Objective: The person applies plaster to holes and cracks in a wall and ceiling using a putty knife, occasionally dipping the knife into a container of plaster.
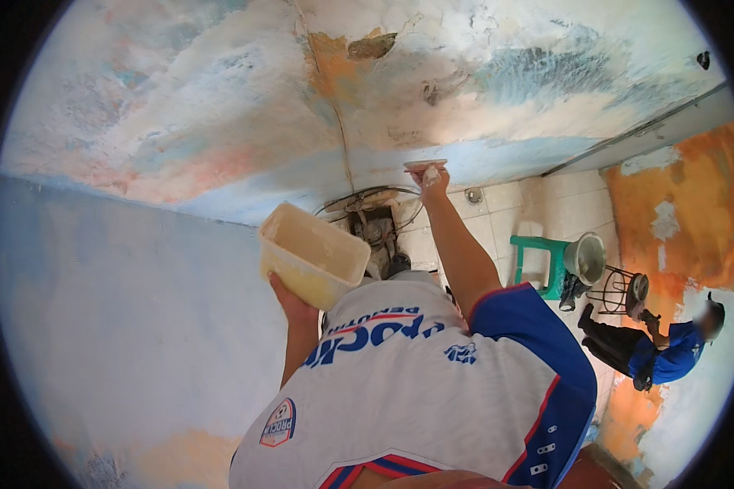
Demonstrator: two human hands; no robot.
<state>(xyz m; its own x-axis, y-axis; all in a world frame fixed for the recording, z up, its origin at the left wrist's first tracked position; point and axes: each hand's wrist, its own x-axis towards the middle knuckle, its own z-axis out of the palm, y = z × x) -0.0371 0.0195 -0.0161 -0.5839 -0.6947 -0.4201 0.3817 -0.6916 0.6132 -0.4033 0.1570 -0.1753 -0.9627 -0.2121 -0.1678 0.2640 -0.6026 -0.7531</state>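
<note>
My left hand (292, 300) grips a cream rectangular plastic container (314, 253), with pale residue inside, held low at the centre-left. My right hand (432, 183) is closed on a flat scraper (420, 165) with white paste on it. The scraper is at the lower part of the patchy blue, cream and peach painted wall (204, 98), just above the floor; whether its blade touches the surface I cannot tell.
A pump with hoses (373, 228) sits on the tiled floor (530, 204) beyond the container. To the right are a green stool (553, 277), a bucket (587, 257), a metal stool (616, 289) and a seated person in blue (669, 354) by an orange-patched wall (661, 208).
</note>
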